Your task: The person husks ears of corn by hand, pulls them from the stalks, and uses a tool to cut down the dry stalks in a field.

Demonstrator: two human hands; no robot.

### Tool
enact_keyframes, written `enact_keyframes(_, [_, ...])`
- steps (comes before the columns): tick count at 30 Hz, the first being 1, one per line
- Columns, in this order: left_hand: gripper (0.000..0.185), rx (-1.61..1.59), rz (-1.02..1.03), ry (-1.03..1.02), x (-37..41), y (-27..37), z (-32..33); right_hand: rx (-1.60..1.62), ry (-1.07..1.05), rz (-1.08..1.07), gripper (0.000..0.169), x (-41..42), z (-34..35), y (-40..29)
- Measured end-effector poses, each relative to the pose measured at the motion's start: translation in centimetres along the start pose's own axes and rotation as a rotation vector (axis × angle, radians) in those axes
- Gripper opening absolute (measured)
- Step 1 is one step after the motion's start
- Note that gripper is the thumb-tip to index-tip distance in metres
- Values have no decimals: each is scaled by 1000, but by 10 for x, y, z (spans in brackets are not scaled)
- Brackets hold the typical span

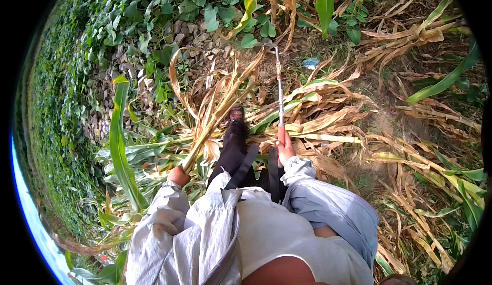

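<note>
My left hand point(178, 176) is closed round the lower ends of several dry corn stalks point(209, 127), which fan out up and away from it. In my right hand point(285, 150) is the red grip of a long-handled sickle point(280, 89) with a metal shaft. Its blade lies at the far end, by the base of a standing corn stalk point(273, 8), and is hard to make out against the soil. Beneath the shaft, cut corn stalks with dry leaves point(326, 120) lie on the ground.
One shoe point(236, 113) shows between the stalks. Stones point(192, 35) and leafy green vines point(77, 93) lie to the left. More cut corn stalks point(426, 162) are spread at the right. A blue and white scrap point(310, 62) rests on the soil. A green corn leaf point(120, 143) rises at the left.
</note>
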State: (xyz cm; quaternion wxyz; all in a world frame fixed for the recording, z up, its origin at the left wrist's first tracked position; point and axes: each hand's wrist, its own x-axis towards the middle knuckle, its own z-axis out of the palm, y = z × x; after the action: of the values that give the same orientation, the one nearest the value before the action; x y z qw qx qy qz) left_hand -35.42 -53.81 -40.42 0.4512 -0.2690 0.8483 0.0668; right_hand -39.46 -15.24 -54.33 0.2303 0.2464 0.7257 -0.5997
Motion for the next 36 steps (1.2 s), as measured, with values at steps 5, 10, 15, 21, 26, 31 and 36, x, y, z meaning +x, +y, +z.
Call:
enact_keyframes(5, [37,-213,-37,-71,-24,37,90,91,-204,210,59,-56,-62,-58])
enact_keyframes(10, [34,-179,-9,128,-46,69,123,87,-308,177,53,-84,-91,-43])
enact_keyframes(15, [15,129,69,316,-28,40,140,-18,-366,112,56,-78,-89,-29])
enact_keyframes(21, [19,330,101,424,-25,29,101,-625,-394,-51,58,3,-50,-33])
enact_keyframes(26, [17,389,153,379,-40,31,68,-880,-437,-61,37,58,-6,-30])
enact_keyframes(31, [14,452,201,398,-24,16,19,-464,-413,262,40,111,5,55])
enact_keyframes(36, [14,477,162,371,-26,4,3,-793,-344,-118,58,-3,-69,39])
